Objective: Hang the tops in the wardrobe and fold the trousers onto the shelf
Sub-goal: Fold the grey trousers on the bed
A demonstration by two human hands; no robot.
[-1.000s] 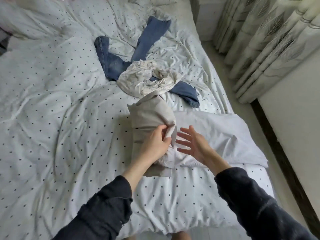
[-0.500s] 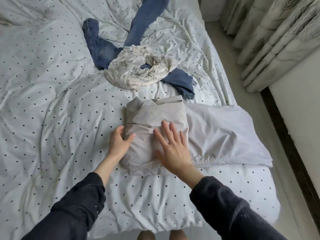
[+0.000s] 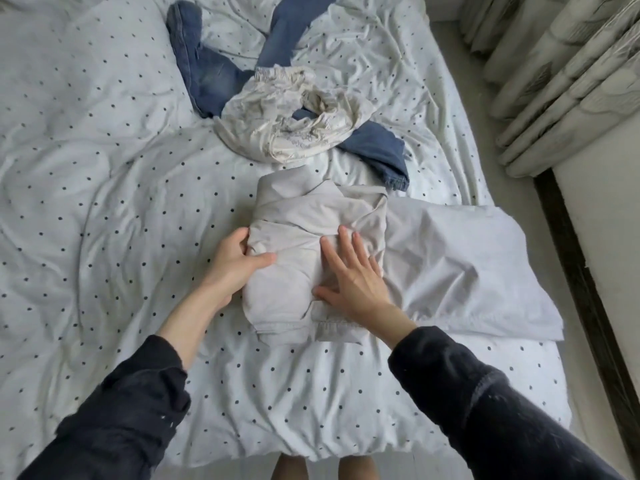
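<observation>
A: Where's the task item?
B: Pale grey folded cotton trousers [image 3: 311, 247], a thick bundle lying on the white dotted duvet [image 3: 104, 202] near the foot of the bed, partly on top of a flat pale grey pillowcase-like cloth [image 3: 467, 265] to the right.

A: Hands?
B: Left hand [image 3: 232, 265] grips the bundle's left edge, thumb on top, fingers curled round the side; I can't tell how far under they go. Right hand [image 3: 353, 271] lies flat on top, fingers spread and straight, pressing the fold down. Not pinching anything.

A: How will it handle?
B: My guess: light, soft, no stiffness at all. Layers look puffy and will likely spring open or slide apart if lifted by one edge. Not fragile, slightly slippery fabric on fabric.

A: Where to take hold?
B: Best under both short sides, palms flat beneath, or one hand under and one on top like a sandwich. The hem ends sit at the near edge, so support that side or they flop out.

A: Anything else on the bed?
B: Crumpled cream printed top [image 3: 294, 112] lying over blue denim jeans [image 3: 214, 74], just beyond the bundle, apart from it. Patterned beige curtains [image 3: 554, 81] at right.

A: Progress?
B: Looks like this fold is nearly done; jeans unfolded, top not hung.
</observation>
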